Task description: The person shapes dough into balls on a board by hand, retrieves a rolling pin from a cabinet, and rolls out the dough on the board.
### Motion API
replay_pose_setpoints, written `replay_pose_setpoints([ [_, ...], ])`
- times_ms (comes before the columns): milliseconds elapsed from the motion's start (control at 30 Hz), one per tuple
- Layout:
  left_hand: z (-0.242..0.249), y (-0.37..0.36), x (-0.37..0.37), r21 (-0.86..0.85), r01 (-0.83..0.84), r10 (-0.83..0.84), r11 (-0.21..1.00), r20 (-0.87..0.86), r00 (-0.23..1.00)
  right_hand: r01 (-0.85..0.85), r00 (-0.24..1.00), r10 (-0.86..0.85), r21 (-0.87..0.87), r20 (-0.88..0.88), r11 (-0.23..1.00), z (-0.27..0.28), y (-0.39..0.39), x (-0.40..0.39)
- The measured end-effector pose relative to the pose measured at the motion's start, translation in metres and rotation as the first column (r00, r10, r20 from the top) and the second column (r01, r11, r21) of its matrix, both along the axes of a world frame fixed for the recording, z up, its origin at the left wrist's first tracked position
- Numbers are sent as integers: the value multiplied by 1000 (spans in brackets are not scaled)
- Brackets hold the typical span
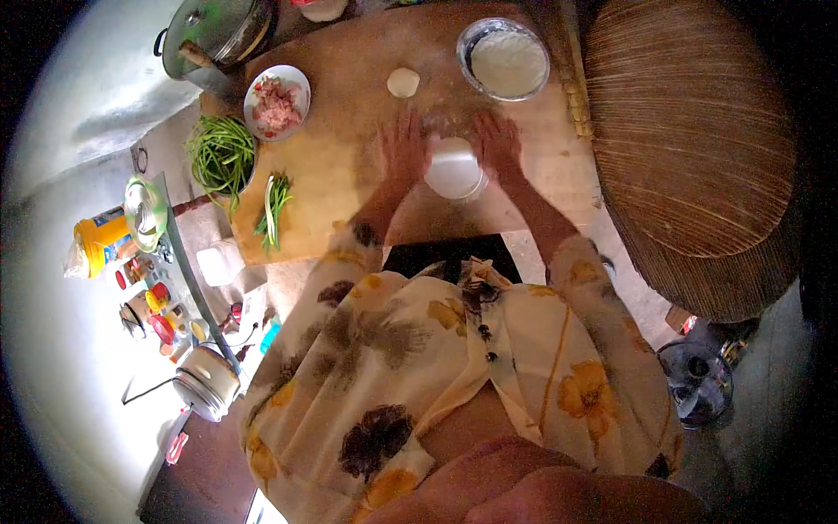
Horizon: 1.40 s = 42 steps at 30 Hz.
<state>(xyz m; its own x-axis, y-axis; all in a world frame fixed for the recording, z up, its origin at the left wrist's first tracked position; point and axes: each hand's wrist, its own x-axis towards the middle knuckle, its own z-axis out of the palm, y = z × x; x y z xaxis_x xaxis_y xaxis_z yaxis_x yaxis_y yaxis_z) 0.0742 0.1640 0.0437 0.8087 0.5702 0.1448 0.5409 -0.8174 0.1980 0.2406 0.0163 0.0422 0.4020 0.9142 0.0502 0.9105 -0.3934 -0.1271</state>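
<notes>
My left hand (403, 150) lies palm down on the wooden board (340, 166), fingers stretched out, at the left side of a round white item (455, 168). On its right side, my right hand (497, 147) also rests with straight fingers. Whether the white item is dough or a dish I cannot tell. Beyond the hands sits a small pale dough disc (403, 83). A metal bowl (466, 75) at the back right holds a whitish mass of dough or flour.
A plate (303, 81) of chopped meat, a bowl of green vegetables (223, 155) and loose green stalks (274, 210) are at the left. A lidded pot (218, 35) stands at the back left. Large woven round trays (698, 131) stand right of the board.
</notes>
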Motion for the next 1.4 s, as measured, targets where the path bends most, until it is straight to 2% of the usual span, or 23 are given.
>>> replay_pose_setpoints([
  [133,12,34,25,6,-30,29,1000,122,992,-33,999,37,87,-39,996,20,33,21],
  [200,14,19,15,-21,-28,28,999,1,1000,42,996,-39,34,-86,999,29,18,5],
  [267,26,-20,-22,-146,75,-60,986,106,993,46,983,-38,40,-181,998,29,-21,-24],
  [300,-4,-45,-49,-10,80,-80,997,-10,997,63,964,-43,65,-262,996,30,-43,-40],
  [333,-32,-67,-72,124,101,-85,987,-128,988,38,977,-25,60,-213,997,22,-71,-59],
  [367,-22,-79,-83,123,102,-86,987,-127,988,17,986,-8,52,-164,999,14,-92,-72],
  [433,0,-96,-98,-215,147,-162,965,-52,985,2,986,7,59,-164,998,14,-106,-79],
  [467,-2,-94,-94,-220,147,-162,965,-54,985,-15,986,27,71,-163,997,13,-109,-80],
  [533,-14,-77,-76,-29,108,-108,994,-4,994,3,977,7,50,-211,999,21,-78,-57],
  [567,6,-55,-55,-75,74,-75,994,-18,997,23,966,-14,29,-257,999,18,-57,-40],
  [633,22,-8,-5,-80,14,-12,997,29,1000,-38,998,33,121,45,992,-15,-14,-4],
  [700,9,24,25,-42,-21,24,999,85,996,5,995,-5,-2,-103,1000,26,30,20],
  [767,11,44,39,21,-24,21,999,130,991,33,997,-28,62,-76,998,21,39,23],
  [833,13,37,29,11,22,-23,1000,119,993,92,990,-72,169,-123,981,21,32,14],
  [900,14,10,-1,-17,93,-93,996,9,996,69,997,-68,64,-25,996,23,2,-16],
  [933,14,-14,-26,-33,114,-116,993,-84,990,71,977,-51,90,-209,993,19,-23,-31],
  [1000,-19,-57,-75,-97,120,-129,988,-84,988,37,984,-15,120,-179,992,12,-72,-67],
  [1133,-3,-91,-104,-212,103,-126,972,-99,987,-34,990,41,58,-133,998,19,-104,-89],
  [1200,4,-77,-88,13,104,-104,995,-20,994,-31,982,35,24,-186,999,8,-82,-68],
  [1267,19,-33,-50,-273,-2,-17,962,-70,997,-40,982,46,34,-184,999,4,-43,-35],
  [1333,34,0,-14,-48,1,-11,999,-208,978,-69,995,71,26,-67,997,23,3,-6],
  [1367,24,14,-1,-48,-1,-9,999,-211,977,-78,997,78,-27,-3,997,26,17,3],
  [1400,14,29,12,-8,-15,15,1000,-54,998,-81,997,81,-24,-5,996,20,25,9],
])
